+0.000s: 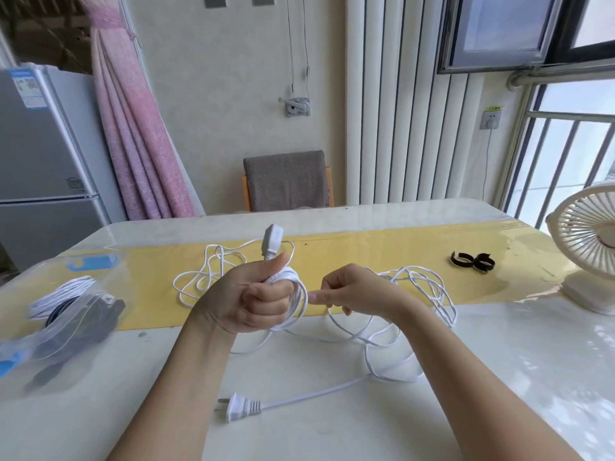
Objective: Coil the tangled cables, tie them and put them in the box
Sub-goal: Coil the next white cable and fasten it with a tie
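The left hand [263, 301] is fisted round the white cable [288, 276] over the middle of the table [366, 427]. Several turns are wound about its fingers, and the thumb presses the base of the socket end [273, 242], which stands up above the fist. The right hand [356, 294] sits just beside the coil with its fingers curled and the index tip pointing at the loops. Whether a strand is pinched between its fingers cannot be told, since the thumb is hidden. Most of the cable lies loose in heaps on the yellow runner [366, 247], on both sides of the hands, and trails to the plug [238, 405] near the front edge. To wind well, the right hand should draw one strand at a time out of the heap and shake snags free before each turn. Each loop should match the last in size and lie flat, not twisted, while the left thumb keeps the socket end pinned. The black ties [472, 261] wait near the fan [592, 251] toward the right edge. The clear box [100, 277], with coils already in it, stands at the left edge.
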Demonstrator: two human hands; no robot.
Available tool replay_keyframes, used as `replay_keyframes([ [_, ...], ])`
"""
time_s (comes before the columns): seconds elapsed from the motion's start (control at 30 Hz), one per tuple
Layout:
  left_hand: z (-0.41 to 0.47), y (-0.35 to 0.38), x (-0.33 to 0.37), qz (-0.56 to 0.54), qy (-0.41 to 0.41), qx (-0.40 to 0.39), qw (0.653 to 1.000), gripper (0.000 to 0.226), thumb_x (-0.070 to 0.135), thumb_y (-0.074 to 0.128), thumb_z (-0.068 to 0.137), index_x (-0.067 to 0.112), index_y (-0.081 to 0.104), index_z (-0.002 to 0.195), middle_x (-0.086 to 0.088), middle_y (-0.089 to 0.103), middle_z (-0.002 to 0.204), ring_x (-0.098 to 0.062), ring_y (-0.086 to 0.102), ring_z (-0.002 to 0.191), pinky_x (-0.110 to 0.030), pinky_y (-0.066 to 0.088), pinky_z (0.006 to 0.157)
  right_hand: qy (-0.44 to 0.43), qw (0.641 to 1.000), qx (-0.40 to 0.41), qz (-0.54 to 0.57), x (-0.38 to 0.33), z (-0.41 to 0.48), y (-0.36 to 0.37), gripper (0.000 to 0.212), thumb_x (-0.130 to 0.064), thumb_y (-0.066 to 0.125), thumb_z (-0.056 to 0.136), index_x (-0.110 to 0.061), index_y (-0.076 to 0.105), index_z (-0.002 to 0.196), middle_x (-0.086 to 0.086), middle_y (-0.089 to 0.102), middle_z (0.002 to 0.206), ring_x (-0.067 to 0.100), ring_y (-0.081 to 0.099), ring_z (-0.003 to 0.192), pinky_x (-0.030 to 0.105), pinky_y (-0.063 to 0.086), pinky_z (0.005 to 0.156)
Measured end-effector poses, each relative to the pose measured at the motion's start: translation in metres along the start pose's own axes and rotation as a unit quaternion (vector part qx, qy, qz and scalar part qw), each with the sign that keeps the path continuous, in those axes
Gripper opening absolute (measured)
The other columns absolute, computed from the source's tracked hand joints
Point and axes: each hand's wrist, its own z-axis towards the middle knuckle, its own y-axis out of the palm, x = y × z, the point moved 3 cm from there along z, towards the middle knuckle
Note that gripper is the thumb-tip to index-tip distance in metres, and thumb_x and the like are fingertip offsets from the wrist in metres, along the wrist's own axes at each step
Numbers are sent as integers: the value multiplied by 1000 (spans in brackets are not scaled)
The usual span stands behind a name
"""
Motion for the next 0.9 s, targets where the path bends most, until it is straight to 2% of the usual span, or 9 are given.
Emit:
replay_keyframes([
  [0.03,-1,-2,0,35,-6,25,999,44,35,30,102,16,39,64,9,18,47,-5,15,38,-14,26,37,6,999,28,12,0,0,-4,45,-47,73,77,-18,47,54,0,41,59,14,41,54,24,35,57],
  [0.1,-4,-9,1,138,-40,144,979,44,44,42,96,22,41,57,9,21,45,-3,18,37,-9,25,37,9,994,76,74,-1,0,-11,49,-42,75,77,-18,41,52,-6,37,51,13,37,51,25,34,56],
  [0.17,-3,-18,-2,234,-92,281,926,49,51,45,91,23,40,51,10,23,46,-3,20,38,-11,20,34,1,983,99,157,-4,-1,-15,49,-35,73,81,-18,41,48,-8,35,47,12,32,48,23,33,52],
  [0.27,6,-25,-8,278,-125,391,868,52,56,36,93,21,34,54,7,21,49,-7,21,41,-14,15,37,-25,966,91,240,-16,-3,-12,40,-30,65,89,-16,50,54,-5,32,49,11,30,46,23,33,51],
  [0.37,9,-34,-5,256,-77,475,838,51,54,32,96,17,40,61,4,30,49,-10,32,41,-17,19,39,-53,963,85,249,-25,-5,-5,30,-26,57,94,-11,60,68,-10,33,44,7,32,43,23,38,53],
  [0.53,6,-43,1,208,49,552,806,48,45,37,98,12,46,66,-3,49,53,-15,46,48,-23,34,46,-121,979,103,128,-40,-9,10,26,-18,52,97,-4,70,84,-12,45,43,1,40,43,22,45,55],
  [0.63,6,-46,6,127,140,558,808,39,39,43,97,9,50,74,-1,49,58,-13,45,51,-23,37,53,-154,981,61,101,-43,-11,23,26,-20,51,98,-6,71,89,-5,48,53,7,42,49,22,42,57],
  [0.77,7,-41,13,4,233,440,867,23,33,53,87,13,50,76,3,47,66,-10,49,55,-17,44,50,-145,985,3,90,-42,-11,25,32,-24,53,98,-7,66,75,-1,55,58,12,47,55,23,40,62],
  [0.9,10,-37,14,-71,275,329,901,25,16,83,66,11,58,68,2,47,61,-10,50,52,-18,44,45,-101,992,-44,67,-32,-9,23,36,-40,56,94,-11,76,83,-1,56,59,13,48,56,29,38,66],
])
